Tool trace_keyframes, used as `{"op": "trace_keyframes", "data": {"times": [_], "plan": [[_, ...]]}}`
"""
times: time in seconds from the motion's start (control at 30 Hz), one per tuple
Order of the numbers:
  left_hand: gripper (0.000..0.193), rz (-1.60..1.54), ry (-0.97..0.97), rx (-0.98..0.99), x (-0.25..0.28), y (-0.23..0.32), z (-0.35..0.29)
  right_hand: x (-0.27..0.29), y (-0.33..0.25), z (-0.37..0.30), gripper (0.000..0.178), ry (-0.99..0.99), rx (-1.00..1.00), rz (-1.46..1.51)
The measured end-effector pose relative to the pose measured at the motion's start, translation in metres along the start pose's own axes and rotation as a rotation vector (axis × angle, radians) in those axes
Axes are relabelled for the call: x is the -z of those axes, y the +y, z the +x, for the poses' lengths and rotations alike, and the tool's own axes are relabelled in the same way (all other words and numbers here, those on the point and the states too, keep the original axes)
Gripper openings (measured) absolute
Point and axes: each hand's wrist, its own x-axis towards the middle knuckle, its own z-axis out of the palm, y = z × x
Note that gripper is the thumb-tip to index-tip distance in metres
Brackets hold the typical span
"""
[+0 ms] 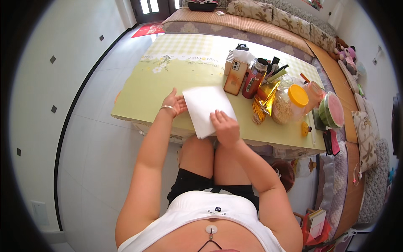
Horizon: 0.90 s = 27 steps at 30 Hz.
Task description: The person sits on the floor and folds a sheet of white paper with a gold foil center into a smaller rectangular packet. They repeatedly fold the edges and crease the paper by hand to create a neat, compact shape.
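A folded or layered sheet of white paper (205,105) is at the table's front edge, above my knees. My right hand (226,127) has its fingers on the paper's face near the lower right edge; its thumb is hidden, and it appears to grip the sheet. Just off the paper's left edge, my left hand (175,103) is open with its fingers apart, holding nothing. A bracelet (168,108) circles that wrist. The paper's far edge looks slightly blurred.
On the yellow-green table (138,98), right of the paper, stand a phone (236,77), a red thermos (253,80), gold foil packaging (266,101), a yellow-lidded jar (286,107) and a cut watermelon (331,110). A long cushioned sofa (247,25) runs along the back and right.
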Motion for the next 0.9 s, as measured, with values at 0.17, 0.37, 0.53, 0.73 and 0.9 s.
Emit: {"op": "trace_keyframes", "data": {"times": [0.17, 0.37, 0.53, 0.73, 0.9], "plan": [[0.068, 0.43, 0.059, -0.301, 0.002, -0.033, -0.025, -0.038, -0.024, -0.046, 0.038, -0.199, -0.014, -0.064], [0.053, 1.383, 0.235, -1.098, -0.003, -0.054, -0.051, -0.045, -0.032, -0.037, 0.043, -0.213, -0.045, -0.03], [0.052, 1.207, -0.396, -0.676, 0.001, -0.054, -0.102, -0.049, -0.033, -0.039, 0.044, -0.271, -0.029, -0.065], [0.039, 1.183, -0.495, -0.753, 0.032, -0.065, -0.113, -0.05, -0.03, -0.039, 0.045, -0.308, -0.045, -0.027], [0.027, 1.003, -0.428, -0.654, 0.033, -0.068, -0.104, -0.05, -0.03, -0.04, 0.044, -0.296, -0.064, -0.004]]}}
